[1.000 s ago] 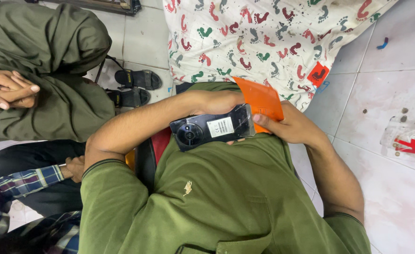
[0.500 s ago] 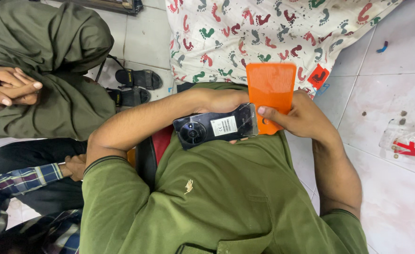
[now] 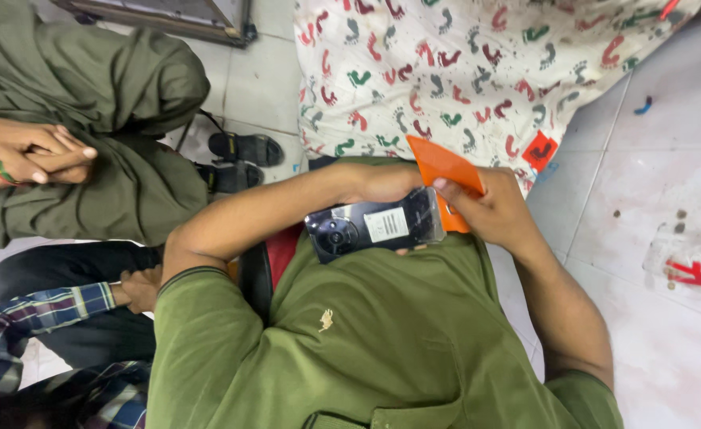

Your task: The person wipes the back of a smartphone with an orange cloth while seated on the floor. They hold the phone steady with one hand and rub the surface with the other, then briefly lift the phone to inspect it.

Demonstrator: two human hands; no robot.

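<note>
Black phone (image 3: 374,226) held back-up over the lap, orange card (image 3: 444,176) at its right end.
Left hand (image 3: 378,181) clamped on the phone's far edge; right hand (image 3: 489,210) pinching the card. Phone's sticker still on. Footprint-print cloth (image 3: 477,71) beyond; sandals (image 3: 243,148) far left.

We see a pale tiled floor (image 3: 668,159); on it a printed cloth (image 3: 477,71), black sandals (image 3: 243,147) left of the cloth, a clear bag (image 3: 688,262) to its lower right.
</note>
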